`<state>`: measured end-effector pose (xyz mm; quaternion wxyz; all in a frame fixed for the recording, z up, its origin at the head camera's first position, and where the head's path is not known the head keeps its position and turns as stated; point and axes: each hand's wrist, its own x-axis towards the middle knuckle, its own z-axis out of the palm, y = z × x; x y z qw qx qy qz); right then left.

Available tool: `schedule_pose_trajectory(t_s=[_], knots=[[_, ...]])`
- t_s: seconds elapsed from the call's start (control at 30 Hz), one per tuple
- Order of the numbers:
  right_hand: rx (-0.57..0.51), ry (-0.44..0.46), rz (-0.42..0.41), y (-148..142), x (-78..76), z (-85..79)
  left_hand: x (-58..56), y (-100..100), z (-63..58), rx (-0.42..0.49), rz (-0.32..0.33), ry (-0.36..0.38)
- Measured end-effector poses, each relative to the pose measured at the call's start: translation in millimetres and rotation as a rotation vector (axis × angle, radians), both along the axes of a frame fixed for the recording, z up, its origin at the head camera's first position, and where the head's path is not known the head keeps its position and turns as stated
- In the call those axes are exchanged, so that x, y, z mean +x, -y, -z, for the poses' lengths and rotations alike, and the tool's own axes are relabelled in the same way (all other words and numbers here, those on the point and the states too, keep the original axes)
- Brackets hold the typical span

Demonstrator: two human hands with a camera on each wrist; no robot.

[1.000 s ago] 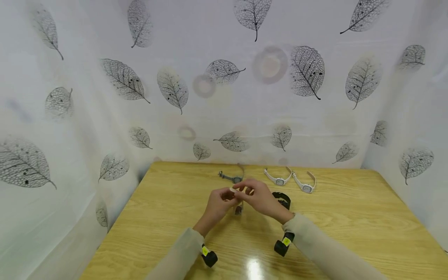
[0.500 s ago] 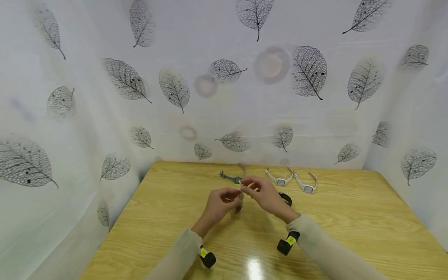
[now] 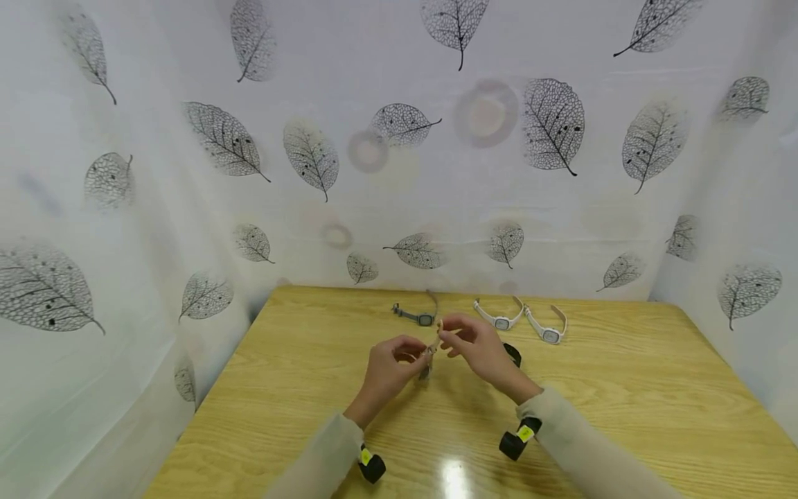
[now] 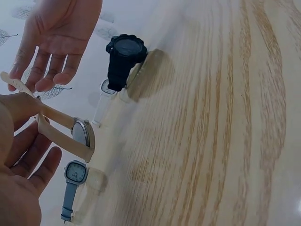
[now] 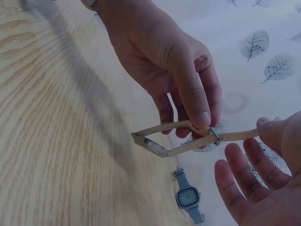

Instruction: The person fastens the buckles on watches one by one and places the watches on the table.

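A wristwatch with a cream strap (image 5: 188,147) hangs between the two hands, its strap joined in a loop through a metal buckle (image 5: 214,135). The left hand (image 3: 388,371) pinches the strap beside the buckle with thumb and fingers. Beyond the buckle, the right hand (image 3: 479,348) pinches the free strap end (image 4: 16,84) between thumb and index finger, its other fingers loosely bent. The round watch case (image 4: 81,133) hangs below the left fingers, seen from its side. In the head view the hands hide part of this watch.
On the wooden table (image 3: 274,388) lie a grey-blue watch (image 3: 425,319) behind the hands and two white watches (image 3: 501,323) to the back right. A black watch (image 4: 126,54) is near the right hand, partly hidden by it in the head view. A leaf-patterned curtain (image 3: 374,208) surrounds the table.
The right hand has moved a little to the right, away from the left hand, with the strap end between its fingers. More strap shows between the hands. The left hand stays almost still.
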<state>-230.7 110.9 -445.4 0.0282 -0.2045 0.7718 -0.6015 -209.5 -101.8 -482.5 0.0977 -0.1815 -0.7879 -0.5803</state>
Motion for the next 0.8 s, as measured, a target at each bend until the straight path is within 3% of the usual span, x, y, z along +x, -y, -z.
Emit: schedule_pose_trajectory(t_s=[0.53, 0.8], knots=[[-0.066, -0.004, -0.027, -7.0, 1.6, 7.1, -0.6, -3.3, 3.8, -0.096, 0.0, -0.145], [-0.082, 0.005, -0.036, -4.4, 1.7, 8.8, 1.9, -5.1, 0.2, -0.094, 0.006, -0.214]])
